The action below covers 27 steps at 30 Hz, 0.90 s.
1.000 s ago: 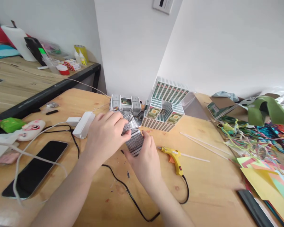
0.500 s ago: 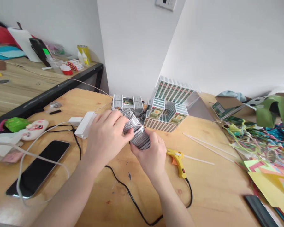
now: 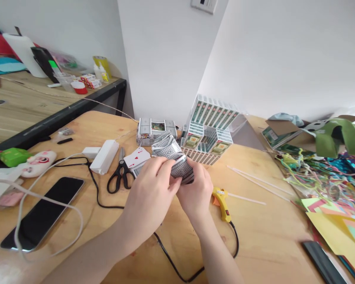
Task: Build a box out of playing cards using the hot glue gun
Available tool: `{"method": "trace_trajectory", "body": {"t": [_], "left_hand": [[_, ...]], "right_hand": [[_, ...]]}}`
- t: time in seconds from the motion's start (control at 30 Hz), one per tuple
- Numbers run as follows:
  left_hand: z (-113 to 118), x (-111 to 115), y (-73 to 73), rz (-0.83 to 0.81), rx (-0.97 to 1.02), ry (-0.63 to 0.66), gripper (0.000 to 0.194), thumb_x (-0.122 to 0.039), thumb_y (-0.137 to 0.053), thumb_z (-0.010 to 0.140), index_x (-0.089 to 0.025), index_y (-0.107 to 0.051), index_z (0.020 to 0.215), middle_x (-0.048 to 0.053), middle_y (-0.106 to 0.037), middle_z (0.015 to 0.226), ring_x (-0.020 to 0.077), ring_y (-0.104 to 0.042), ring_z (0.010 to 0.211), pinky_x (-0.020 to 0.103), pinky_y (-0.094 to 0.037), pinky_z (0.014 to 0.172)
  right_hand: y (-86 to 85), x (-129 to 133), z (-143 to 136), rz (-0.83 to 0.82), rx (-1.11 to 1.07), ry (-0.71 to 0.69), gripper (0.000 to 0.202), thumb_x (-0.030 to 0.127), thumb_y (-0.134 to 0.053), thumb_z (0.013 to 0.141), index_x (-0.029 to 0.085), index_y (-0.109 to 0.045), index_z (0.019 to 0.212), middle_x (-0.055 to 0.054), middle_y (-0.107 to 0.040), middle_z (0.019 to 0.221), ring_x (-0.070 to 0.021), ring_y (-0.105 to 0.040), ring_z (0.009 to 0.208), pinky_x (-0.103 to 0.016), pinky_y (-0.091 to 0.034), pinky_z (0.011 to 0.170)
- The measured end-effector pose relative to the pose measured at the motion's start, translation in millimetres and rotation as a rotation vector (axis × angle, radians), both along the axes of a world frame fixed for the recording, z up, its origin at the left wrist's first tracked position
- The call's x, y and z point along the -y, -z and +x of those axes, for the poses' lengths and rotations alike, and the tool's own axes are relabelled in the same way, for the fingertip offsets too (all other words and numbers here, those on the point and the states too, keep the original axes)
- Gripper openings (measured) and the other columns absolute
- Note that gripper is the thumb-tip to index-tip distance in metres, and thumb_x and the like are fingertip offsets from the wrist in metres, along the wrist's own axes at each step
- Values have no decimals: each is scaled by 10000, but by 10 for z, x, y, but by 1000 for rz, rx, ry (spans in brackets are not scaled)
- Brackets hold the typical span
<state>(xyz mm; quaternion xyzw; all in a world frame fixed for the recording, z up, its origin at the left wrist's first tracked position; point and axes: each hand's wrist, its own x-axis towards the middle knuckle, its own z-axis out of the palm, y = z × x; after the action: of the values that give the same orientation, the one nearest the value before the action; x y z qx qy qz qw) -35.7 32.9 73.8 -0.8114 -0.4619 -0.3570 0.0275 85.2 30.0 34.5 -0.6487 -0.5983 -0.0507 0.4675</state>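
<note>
Both hands are over the middle of the table, closed on a piece made of bent grey-patterned playing cards [image 3: 168,152]. My left hand [image 3: 152,193] pinches its near left side between thumb and fingers. On the right side, my right hand [image 3: 197,189] grips it, thumb close to the left thumb. The palms and part of the piece's lower side are hidden. Just left of my left hand lie black-handled scissors [image 3: 120,176] and loose playing cards [image 3: 137,157], an ace of hearts on top. A yellow glue gun [image 3: 223,203] lies right of my right hand.
Behind the hands stand a block built from cards [image 3: 156,128] and stacked card boxes [image 3: 208,134]. White power adapter [image 3: 105,156], cables and a phone [image 3: 43,213] occupy the left. Glue sticks [image 3: 258,181], coloured paper [image 3: 331,228] and tangled craft strands [image 3: 316,177] lie right.
My left hand has shifted right and down, closer to my right hand, uncovering the scissors and loose cards. The held card piece has moved slightly right and tilted. The view has shifted a little.
</note>
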Motion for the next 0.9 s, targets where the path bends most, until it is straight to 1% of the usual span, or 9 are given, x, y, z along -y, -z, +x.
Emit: {"method": "trace_trajectory", "body": {"t": [0.2, 0.5, 0.63, 0.7, 0.8, 0.9], "left_hand": [[-10, -15, -10, -5, -17, -38, 177, -157, -602, 820, -158, -589, 997, 90, -653, 954, 256, -625, 917, 379, -542, 789], [29, -5, 7, 26, 43, -67, 208, -130, -653, 787, -143, -596, 987, 63, -666, 936, 229, -634, 906, 343, -533, 770], [36, 4, 4, 11, 52, -67, 155, -140, -662, 781, -154, -597, 921, 46, -658, 921, 206, -643, 860, 306, -523, 704], [44, 7, -1, 0, 53, -86, 177, -153, -662, 785, -161, -594, 948, 38, -656, 922, 197, -645, 846, 295, -516, 674], [53, 2, -3, -5, 33, -117, 230, -172, -666, 786, -163, -584, 1001, 37, -657, 928, 205, -644, 862, 300, -510, 672], [50, -9, 4, -2, 26, -116, 196, -180, -654, 797, -165, -590, 981, 35, -659, 925, 205, -643, 862, 300, -505, 674]], "right_hand": [[6, 12, -30, 46, 84, 1, 280, 292, -626, 768, 197, -581, 1028, -110, -680, 891, -274, -637, 833, -417, -500, 731], [25, -13, -19, 177, 188, 44, 274, 259, -613, 778, 163, -562, 1029, -80, -674, 848, -225, -643, 786, -358, -509, 689], [15, -12, -28, 193, 197, 48, 270, 291, -618, 798, 158, -558, 1025, -83, -674, 838, -218, -642, 774, -351, -509, 682], [12, -10, -31, 187, 188, 53, 279, 311, -616, 804, 160, -556, 1031, -85, -675, 842, -220, -641, 770, -353, -507, 677], [13, -11, -34, 177, 193, 63, 276, 305, -612, 802, 164, -553, 1032, -83, -677, 841, -221, -641, 767, -358, -504, 681], [16, -17, -43, 186, 207, 69, 265, 275, -624, 788, 156, -554, 1014, -81, -676, 827, -221, -641, 763, -357, -502, 693]]}}
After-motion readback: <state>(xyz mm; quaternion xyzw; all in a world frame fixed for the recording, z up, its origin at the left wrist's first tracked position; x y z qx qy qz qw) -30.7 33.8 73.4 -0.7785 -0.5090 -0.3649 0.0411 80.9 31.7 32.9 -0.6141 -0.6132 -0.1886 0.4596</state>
